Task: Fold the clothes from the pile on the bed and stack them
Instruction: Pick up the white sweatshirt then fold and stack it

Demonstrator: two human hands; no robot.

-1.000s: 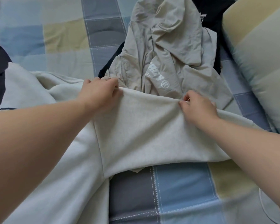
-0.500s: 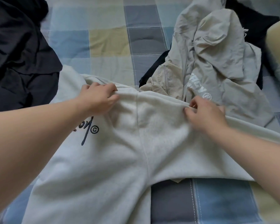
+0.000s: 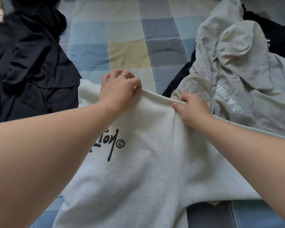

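The white sweatshirt (image 3: 146, 162) lies spread on the bed (image 3: 128, 53), just left of the beige hoodie (image 3: 237, 71); the left hand (image 3: 120, 89) and right hand (image 3: 191, 109) have drawn closer together, each grip pinching its top fold, so folding seems barely begun

The left forearm (image 3: 39, 153) at eight o'clock and the right forearm (image 3: 245, 142) at four o'clock are bare, as are the left hand (image 3: 120, 91) and right hand (image 3: 192, 111); a thin, plain silver ring (image 3: 123, 75) circles one of the left fingers (image 3: 113, 75).
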